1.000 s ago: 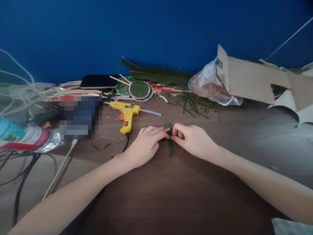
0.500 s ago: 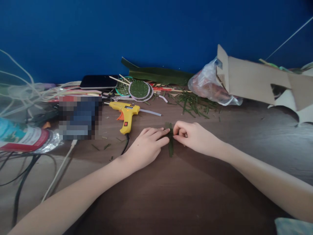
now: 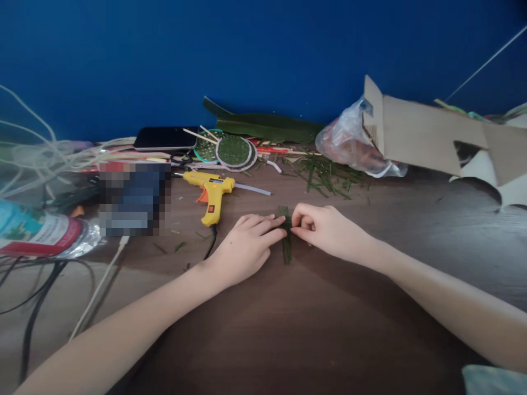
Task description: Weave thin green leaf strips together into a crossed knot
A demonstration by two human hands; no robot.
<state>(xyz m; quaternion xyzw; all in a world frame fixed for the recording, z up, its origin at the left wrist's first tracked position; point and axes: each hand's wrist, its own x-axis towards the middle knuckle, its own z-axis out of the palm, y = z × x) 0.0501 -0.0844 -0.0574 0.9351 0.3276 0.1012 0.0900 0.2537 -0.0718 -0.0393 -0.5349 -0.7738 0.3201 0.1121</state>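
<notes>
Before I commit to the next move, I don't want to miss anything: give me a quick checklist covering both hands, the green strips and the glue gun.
1. Left hand on the green strips: ok.
2. Right hand at the strips' right edge: ok.
3. Right hand gripping a strip: cannot tell; the contact is too small to make out.
4. Glue gun pointing away from both hands: ok, it points left.
5. Glue stick in the gun's rear: ok.
6. Cord clear of the left forearm: cannot tell; it runs out of sight there.
</notes>
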